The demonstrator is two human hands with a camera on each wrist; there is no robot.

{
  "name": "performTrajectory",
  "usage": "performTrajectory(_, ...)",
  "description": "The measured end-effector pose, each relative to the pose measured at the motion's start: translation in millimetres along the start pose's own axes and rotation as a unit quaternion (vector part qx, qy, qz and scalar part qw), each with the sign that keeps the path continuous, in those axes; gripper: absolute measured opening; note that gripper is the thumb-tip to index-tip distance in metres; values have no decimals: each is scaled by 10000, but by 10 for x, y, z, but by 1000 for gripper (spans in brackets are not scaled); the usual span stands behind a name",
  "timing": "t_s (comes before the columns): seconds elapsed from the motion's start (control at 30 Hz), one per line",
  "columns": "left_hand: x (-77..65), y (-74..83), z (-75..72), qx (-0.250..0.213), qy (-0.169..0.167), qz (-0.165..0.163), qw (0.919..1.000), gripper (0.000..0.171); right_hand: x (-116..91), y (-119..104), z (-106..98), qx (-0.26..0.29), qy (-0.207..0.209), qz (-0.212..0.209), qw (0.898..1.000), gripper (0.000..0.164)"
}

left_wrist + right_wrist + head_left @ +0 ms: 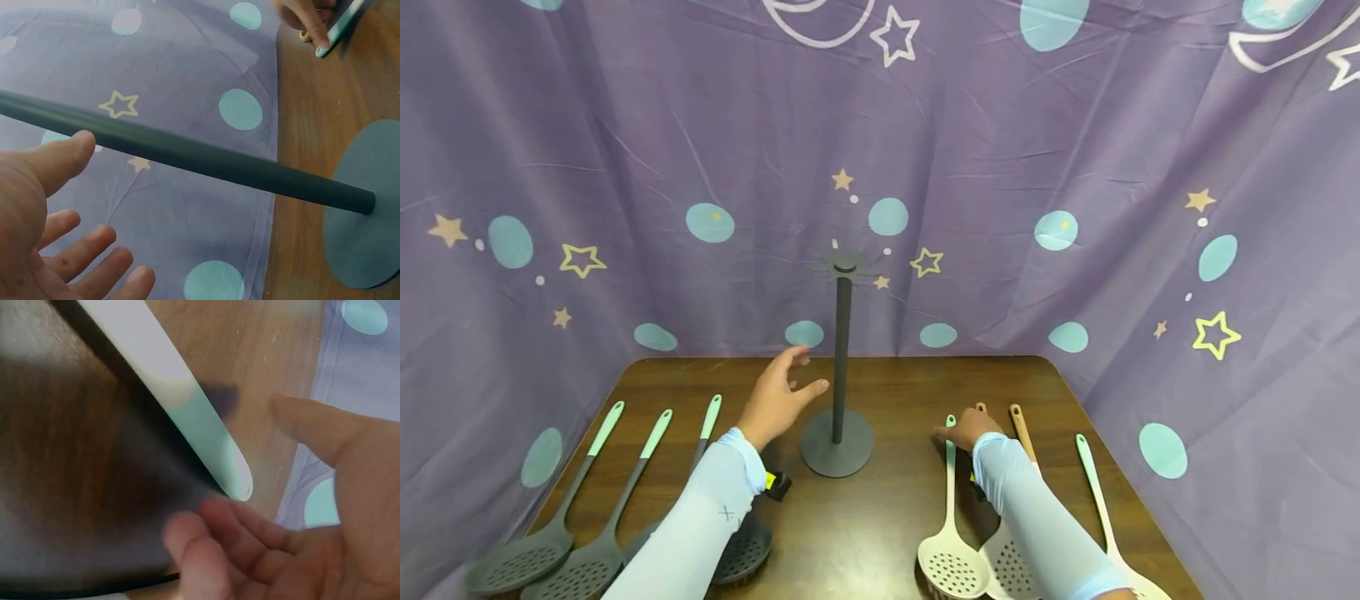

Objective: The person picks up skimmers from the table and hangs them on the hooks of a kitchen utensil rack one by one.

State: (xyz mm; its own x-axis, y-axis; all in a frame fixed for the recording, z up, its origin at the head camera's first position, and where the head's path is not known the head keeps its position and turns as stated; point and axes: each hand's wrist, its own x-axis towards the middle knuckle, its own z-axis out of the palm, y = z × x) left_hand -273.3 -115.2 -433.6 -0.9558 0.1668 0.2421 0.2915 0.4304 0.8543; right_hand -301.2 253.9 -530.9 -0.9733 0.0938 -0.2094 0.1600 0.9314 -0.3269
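My left hand (775, 404) is held out beside the dark pole (841, 350) of an upright stand, thumb and fingers spread. In the left wrist view the thumb overlaps the pole (206, 159), and nothing lies in the palm. My right hand (973, 429) reaches over the handle end of a cream skimmer (951, 487) with a mint tip. The right wrist view has this mint tip (215, 453) between the spread thumb and the bent fingers, with a gap on the thumb side. Beneath my right forearm, another cream utensil (1009, 558) with holes is partly hidden.
The stand's round base (820, 446) rests mid-table, and small hooks (846, 265) ring its top. Several grey utensils with mint handles, including a skimmer (527, 554), lie at left. A wooden-tipped handle (1019, 425) and another cream utensil (1101, 500) lie at right. A patterned curtain (970, 167) hangs behind.
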Motion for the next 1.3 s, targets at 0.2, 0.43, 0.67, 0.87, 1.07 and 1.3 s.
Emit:
performTrajectory(0.2,43,33,39,84,-35,119,9999,67,-56,33,85,258,-309,59,9992,45)
performTrajectory(0.43,80,44,142,124,-94,241,9996,61,-84,6,124,807,-309,90,9962,38)
performTrajectory(0.67,117,81,245,-49,-65,230,9997,52,-114,-66,156,968,-292,-177,9947,39)
performTrajectory(0.87,123,122,290,-389,-47,148,9991,45,-140,-177,179,837,-203,-469,9952,39)
performTrajectory(1.07,123,117,302,-59,86,270,9996,37,-179,-360,110,1083,-152,-913,9898,32)
performTrajectory(1.3,111,116,319,23,100,224,9997,29,-317,-728,-163,1966,-141,-1406,9702,20)
